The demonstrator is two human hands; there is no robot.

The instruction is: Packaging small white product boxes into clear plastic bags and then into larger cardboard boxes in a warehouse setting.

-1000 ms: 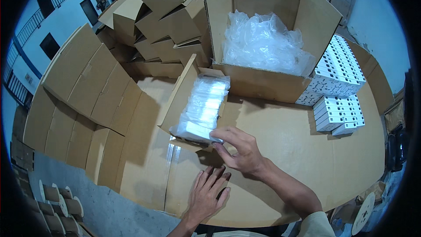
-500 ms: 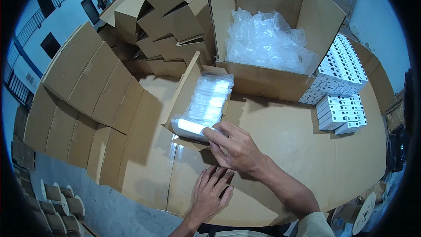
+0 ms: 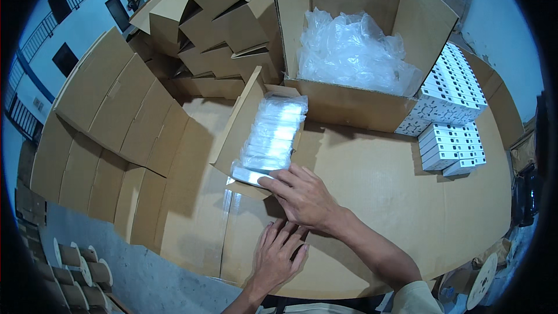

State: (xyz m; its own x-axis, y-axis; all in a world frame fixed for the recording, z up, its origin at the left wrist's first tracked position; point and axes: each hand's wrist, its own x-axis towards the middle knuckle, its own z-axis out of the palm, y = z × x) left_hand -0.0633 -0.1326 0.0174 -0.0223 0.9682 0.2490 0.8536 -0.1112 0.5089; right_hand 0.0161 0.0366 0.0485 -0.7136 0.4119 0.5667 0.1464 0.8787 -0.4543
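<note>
Clock directions taken from the middle of the carton.

Carton (image 3: 237,123): open, long, tilted toward one o'clock; left wall high, near edge low, with a flap outward at six to seven. Contents: a row of clear-wrapped packs (image 3: 271,134) along its length.

Near pack (image 3: 246,174): pale, inside the carton, at the seven o'clock end of the row.

Right hand (image 3: 302,195): at five o'clock, over the near edge, fingers on the pack's right end; whether they pinch it or only press, cannot tell.

Left hand (image 3: 280,252): at six, palm down, holding nothing, fingers spread, tips just beside the right hand.

Room for moving: widest at four, where tabletop spans from the right hand to the small stack (image 3: 451,148) of white boxes at three. Narrower strip at eight to nine, between carton and brown cartons (image 3: 113,104). Tight at one, the large box (image 3: 354,107) standing just beside, loose plastic bags (image 3: 354,52) within. Tall white stack (image 3: 454,87) between two and three; box pile (image 3: 232,29) at eleven.

Surface: tabletop (image 3: 378,197) of brown cardboard, taped seam at seven.

Room: grey floor (image 3: 151,276) and spools (image 3: 75,270) at eight; stair railing (image 3: 61,7) at ten.
</note>
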